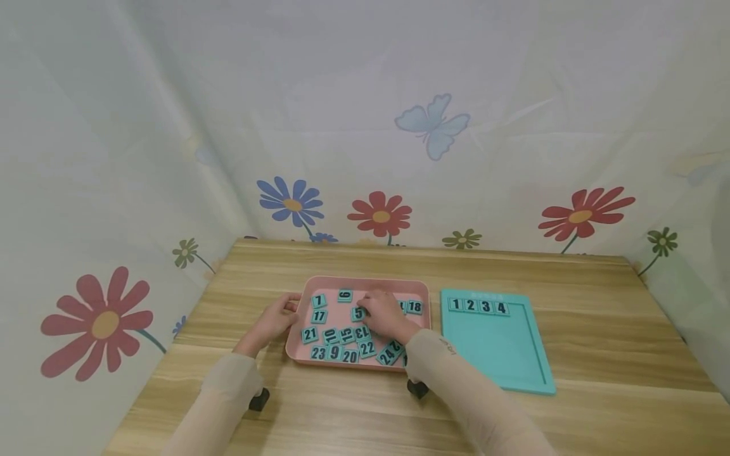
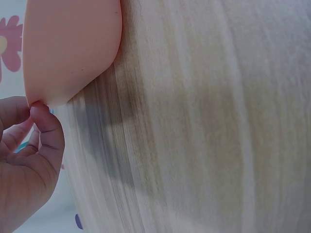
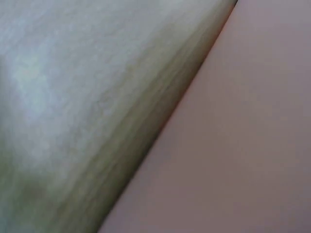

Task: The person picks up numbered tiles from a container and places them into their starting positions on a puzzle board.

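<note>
Both sleeved forearms [image 1: 479,402] are stretched up from the bottom edge. The left grip [image 1: 276,316] is pinched, left of lower centre; the right grip [image 1: 383,313] is held palm down, fingers bent, at lower centre.

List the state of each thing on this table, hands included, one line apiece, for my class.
Pink tray: holding loose tiles, some turned sideways
Teal board: partly filled
Tiles 1 to 4: in order along board's far edge
Left hand: pinching the tray's rim
Right hand: at tile 5; grip unclear
</note>
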`<state>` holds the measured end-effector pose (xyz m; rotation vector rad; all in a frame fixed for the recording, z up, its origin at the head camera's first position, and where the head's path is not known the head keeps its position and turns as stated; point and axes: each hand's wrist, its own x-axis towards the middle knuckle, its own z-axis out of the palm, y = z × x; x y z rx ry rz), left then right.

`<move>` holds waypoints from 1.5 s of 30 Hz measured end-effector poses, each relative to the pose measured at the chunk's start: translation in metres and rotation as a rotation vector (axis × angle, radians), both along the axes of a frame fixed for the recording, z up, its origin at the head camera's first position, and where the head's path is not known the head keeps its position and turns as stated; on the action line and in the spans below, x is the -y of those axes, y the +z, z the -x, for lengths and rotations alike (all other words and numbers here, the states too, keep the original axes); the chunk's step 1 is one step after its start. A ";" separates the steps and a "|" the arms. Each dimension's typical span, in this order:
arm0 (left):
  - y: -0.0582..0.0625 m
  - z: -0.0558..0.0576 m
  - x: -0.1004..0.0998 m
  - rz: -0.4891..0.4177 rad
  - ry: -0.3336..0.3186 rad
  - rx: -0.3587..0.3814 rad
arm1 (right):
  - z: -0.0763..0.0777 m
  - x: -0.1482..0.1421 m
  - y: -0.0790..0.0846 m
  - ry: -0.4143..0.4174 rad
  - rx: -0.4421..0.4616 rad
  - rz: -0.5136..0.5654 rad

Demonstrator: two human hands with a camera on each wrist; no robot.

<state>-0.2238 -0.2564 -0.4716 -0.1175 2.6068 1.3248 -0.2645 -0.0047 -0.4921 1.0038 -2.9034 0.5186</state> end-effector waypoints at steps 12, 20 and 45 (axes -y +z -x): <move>0.000 0.002 0.000 0.006 0.002 0.013 | -0.006 -0.015 0.022 0.011 0.081 0.079; -0.002 0.003 0.002 0.001 0.006 0.017 | -0.013 -0.041 0.045 -0.079 0.234 0.092; -0.001 0.002 -0.001 0.016 -0.015 -0.004 | -0.025 -0.175 0.052 -0.153 0.178 0.275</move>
